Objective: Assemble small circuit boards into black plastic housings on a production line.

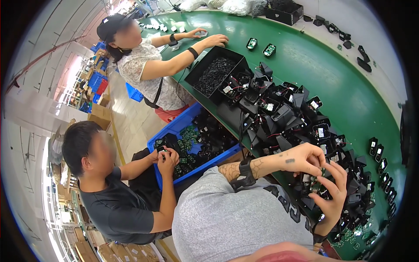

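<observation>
In front of my grey shirt, both of my hands meet over the parts pile. My left hand point(304, 160), with a black band on its wrist, is closed, thumb and fingers pinched at a small black housing with a green circuit board point(315, 185). My right hand point(335, 188) curls around the other side of that housing, thumb below and fingers above. Fingers partly hide the piece, so its details are unclear. Right beneath and around my hands lies a heap of black plastic housings point(283, 114) with wires and white-labelled parts.
A black box of small black pieces point(208, 94) sits on the green table point(314, 56). A blue crate point(163, 131) holds green boards and black parts. Two co-workers, one seated point(126, 205) and one at the table point(139, 65), work at my left. Housings line the right edge point(382, 166).
</observation>
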`<state>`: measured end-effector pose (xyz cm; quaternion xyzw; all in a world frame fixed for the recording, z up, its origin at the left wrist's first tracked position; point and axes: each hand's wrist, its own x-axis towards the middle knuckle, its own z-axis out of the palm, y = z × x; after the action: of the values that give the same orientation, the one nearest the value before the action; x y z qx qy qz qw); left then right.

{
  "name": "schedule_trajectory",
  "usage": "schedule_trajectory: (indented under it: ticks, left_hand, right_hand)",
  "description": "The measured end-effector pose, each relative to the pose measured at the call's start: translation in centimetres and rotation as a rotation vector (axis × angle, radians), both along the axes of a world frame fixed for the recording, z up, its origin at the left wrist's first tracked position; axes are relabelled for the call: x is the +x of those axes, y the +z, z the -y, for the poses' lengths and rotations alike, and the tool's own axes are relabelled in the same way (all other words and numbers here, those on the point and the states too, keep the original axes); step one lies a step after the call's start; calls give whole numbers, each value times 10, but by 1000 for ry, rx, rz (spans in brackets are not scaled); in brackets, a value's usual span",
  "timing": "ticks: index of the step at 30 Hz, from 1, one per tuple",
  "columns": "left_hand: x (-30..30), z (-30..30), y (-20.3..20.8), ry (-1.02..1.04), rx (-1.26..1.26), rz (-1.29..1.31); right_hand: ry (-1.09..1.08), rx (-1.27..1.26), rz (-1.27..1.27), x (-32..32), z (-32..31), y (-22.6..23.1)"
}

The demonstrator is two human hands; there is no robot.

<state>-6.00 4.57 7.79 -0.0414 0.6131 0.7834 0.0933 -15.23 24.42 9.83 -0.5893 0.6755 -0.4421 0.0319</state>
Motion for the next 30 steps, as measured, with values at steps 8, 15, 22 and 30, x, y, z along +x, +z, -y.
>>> schedule_trajectory:
  ticks: [8,15,22,30]
  left_hand:
    - [-10,6,-18,-88,139,96]
    - [-12,-13,-26,97,499,-92]
    - [1,-7,-6,23,307,-103]
    - [2,4,-5,21,233,-163]
  right_hand:
    - [121,94,51,-1,0,4]
    - [-238,-155,88,-9,10,-20]
    - [-131,-227,136,-11,10,-23]
    - [-116,-200,44,-13,20,-17]
